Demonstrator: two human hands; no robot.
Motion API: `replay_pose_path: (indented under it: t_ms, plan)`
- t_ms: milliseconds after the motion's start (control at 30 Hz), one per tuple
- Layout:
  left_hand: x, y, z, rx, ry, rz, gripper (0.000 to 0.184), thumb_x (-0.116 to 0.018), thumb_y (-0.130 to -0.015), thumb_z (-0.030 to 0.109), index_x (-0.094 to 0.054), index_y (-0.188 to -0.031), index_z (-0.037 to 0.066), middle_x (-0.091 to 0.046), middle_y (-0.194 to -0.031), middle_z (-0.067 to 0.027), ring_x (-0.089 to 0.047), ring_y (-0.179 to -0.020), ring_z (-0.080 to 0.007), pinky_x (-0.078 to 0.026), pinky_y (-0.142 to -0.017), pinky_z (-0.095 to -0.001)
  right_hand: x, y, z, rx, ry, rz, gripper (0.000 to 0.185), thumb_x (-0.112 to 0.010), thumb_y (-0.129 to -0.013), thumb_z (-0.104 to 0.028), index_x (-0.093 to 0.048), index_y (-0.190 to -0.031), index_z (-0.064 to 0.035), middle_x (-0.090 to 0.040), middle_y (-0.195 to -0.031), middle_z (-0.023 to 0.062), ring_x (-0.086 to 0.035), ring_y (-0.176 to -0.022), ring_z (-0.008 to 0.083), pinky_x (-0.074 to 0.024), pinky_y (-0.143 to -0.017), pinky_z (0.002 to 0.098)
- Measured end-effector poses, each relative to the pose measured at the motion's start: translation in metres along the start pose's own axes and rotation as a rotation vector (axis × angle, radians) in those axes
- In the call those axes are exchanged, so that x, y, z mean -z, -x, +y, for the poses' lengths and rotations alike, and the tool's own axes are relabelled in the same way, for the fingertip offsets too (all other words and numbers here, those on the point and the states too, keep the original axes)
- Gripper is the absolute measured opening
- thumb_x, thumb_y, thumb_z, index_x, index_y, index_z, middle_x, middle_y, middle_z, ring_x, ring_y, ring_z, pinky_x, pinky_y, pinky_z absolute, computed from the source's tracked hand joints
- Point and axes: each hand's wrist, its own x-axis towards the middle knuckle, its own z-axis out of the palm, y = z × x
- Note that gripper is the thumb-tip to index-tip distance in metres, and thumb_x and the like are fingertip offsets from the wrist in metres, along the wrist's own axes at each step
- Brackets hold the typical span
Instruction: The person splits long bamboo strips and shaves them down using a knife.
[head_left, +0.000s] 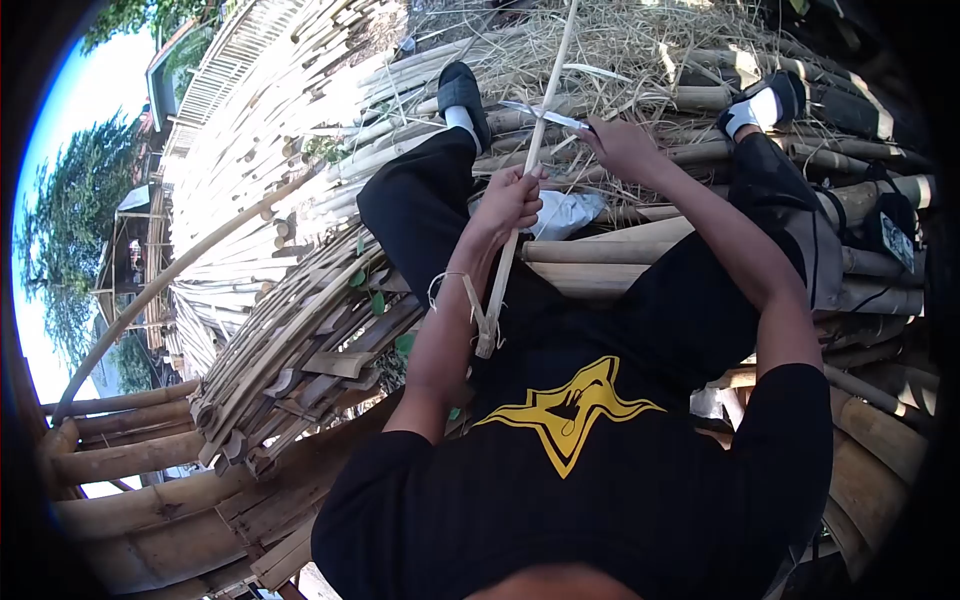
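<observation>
My left hand (511, 205) is wrapped round a long, pale bamboo strip (503, 270), which slants up and away from my lap. A ragged, peeled end with a thin curl of fibre hangs near my left forearm. In my right hand (622, 152) is a knife (557, 118), its handle hidden by my fingers. The blade points left and crosses the strip above my left hand; I cannot tell whether it is cutting in. A white plastic bag (566, 214) lies just beyond my hands, between my legs.
Bamboo poles (600, 252) lie under and before me. Dry shavings (660, 60) cover the far ground. Split bamboo is stacked (300, 350) at the left, near a curved pole (180, 265). My slippered feet rest on the poles. A dark bag (890, 225) sits at the right.
</observation>
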Motion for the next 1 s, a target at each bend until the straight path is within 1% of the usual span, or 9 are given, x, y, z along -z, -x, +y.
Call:
replay_pose_path:
  t_ms: [167, 300, 433, 500, 567, 700, 833, 900, 1000]
  plan:
    - [-0.004, 0.004, -0.018, 0.068, 0.019, -0.001, 0.018, -0.045, -0.095, 0.021, -0.048, -0.096, 0.004, -0.027, -0.056, 0.007, -0.023, -0.04, -0.0022, -0.017, -0.035, -0.0189, 0.007, 0.021, -0.018, 0.275, 0.013, -0.177, 0.036, -0.038, -0.093, -0.036, -0.049, -0.091, -0.0017, -0.06, -0.067, 0.019, -0.06, -0.066, 0.0396, -0.0459, -0.058, 0.0493]
    - [-0.002, -0.006, -0.006, 0.04, -0.007, 0.029, 0.016, -0.044, -0.096, 0.02, -0.049, -0.095, 0.005, -0.027, -0.056, 0.0073, -0.022, -0.041, -0.0018, -0.017, -0.035, -0.0189, 0.011, -0.005, 0.008, 0.082, 0.168, -0.08, 0.037, -0.039, -0.093, -0.036, -0.051, -0.091, -0.001, -0.06, -0.074, 0.0202, -0.06, -0.069, 0.0398, -0.0461, -0.062, 0.0491]
    - [-0.002, -0.006, -0.008, 0.019, -0.021, -0.027, 0.014, -0.044, -0.095, 0.018, -0.047, -0.096, 0.004, -0.03, -0.057, 0.0062, -0.025, -0.04, -0.0022, -0.017, -0.034, -0.0195, -0.006, 0.017, -0.018, -0.084, -0.048, -0.091, 0.039, -0.036, -0.094, -0.037, -0.051, -0.092, -0.0011, -0.06, -0.072, 0.0199, -0.059, -0.07, 0.0402, -0.0457, -0.063, 0.05]
    - [-0.004, -0.002, -0.011, 0.044, -0.023, -0.023, 0.014, -0.043, -0.095, 0.018, -0.047, -0.097, 0.004, -0.03, -0.057, 0.006, -0.025, -0.04, -0.0022, -0.018, -0.034, -0.0195, 0.001, 0.029, -0.035, 0.2, 0.047, -0.245, 0.039, -0.036, -0.094, -0.037, -0.05, -0.091, -0.0017, -0.06, -0.071, 0.0205, -0.059, -0.07, 0.0397, -0.0457, -0.064, 0.0507]
    - [-0.013, 0.008, -0.012, 0.059, -0.055, 0.058, 0.016, -0.045, -0.096, 0.021, -0.049, -0.095, 0.005, -0.028, -0.056, 0.0077, -0.022, -0.041, -0.0016, -0.017, -0.035, -0.0187, 0.005, 0.014, -0.013, 0.248, 0.08, -0.239, 0.038, -0.036, -0.094, -0.037, -0.049, -0.089, -0.002, -0.06, -0.072, 0.0207, -0.06, -0.069, 0.0383, -0.0468, -0.062, 0.0493]
    - [-0.002, -0.005, -0.008, 0.023, -0.08, 0.017, 0.016, -0.044, -0.096, 0.02, -0.049, -0.097, 0.004, -0.028, -0.056, 0.0076, -0.023, -0.041, -0.0015, -0.017, -0.035, -0.0187, -0.008, -0.003, 0.009, 0.035, 0.102, -0.05, 0.041, -0.039, -0.093, -0.041, -0.05, -0.088, -0.0015, -0.06, -0.069, 0.0188, -0.061, -0.068, 0.037, -0.047, -0.063, 0.0485]
    - [-0.012, 0.002, -0.011, 0.089, -0.086, 0.015, 0.014, -0.046, -0.095, 0.019, -0.048, -0.095, 0.006, -0.029, -0.056, 0.0077, -0.023, -0.04, -0.0012, -0.016, -0.034, -0.0187, -0.018, 0.009, 0.01, -0.057, -0.117, -0.125, 0.043, -0.045, -0.089, -0.043, -0.057, -0.088, -0.001, -0.059, -0.062, 0.0162, -0.061, -0.065, 0.0336, -0.0474, -0.064, 0.0452]
    - [-0.018, 0.005, -0.01, 0.087, -0.114, -0.024, 0.016, -0.044, -0.096, 0.022, -0.047, -0.093, 0.007, -0.029, -0.055, 0.0076, -0.023, -0.04, -0.0014, -0.016, -0.033, -0.0187, 0.003, 0.003, 0.007, -0.207, -0.282, -0.393, 0.046, -0.053, -0.083, -0.046, -0.059, -0.079, -0.0003, -0.06, -0.064, 0.0175, -0.062, -0.068, 0.0315, -0.0469, -0.065, 0.0434]
    - [-0.025, 0.008, -0.012, 0.13, 0.04, -0.052, 0.02, -0.04, -0.097, 0.028, -0.046, -0.092, 0.009, -0.027, -0.054, 0.0072, -0.022, -0.039, -0.0019, -0.016, -0.032, -0.0189, 0.011, 0.0, -0.002, -0.3, -0.154, -0.336, 0.045, -0.061, -0.077, -0.045, -0.063, -0.077, 0.0, -0.062, -0.067, 0.0165, -0.064, -0.069, 0.0294, -0.0483, -0.064, 0.0405]
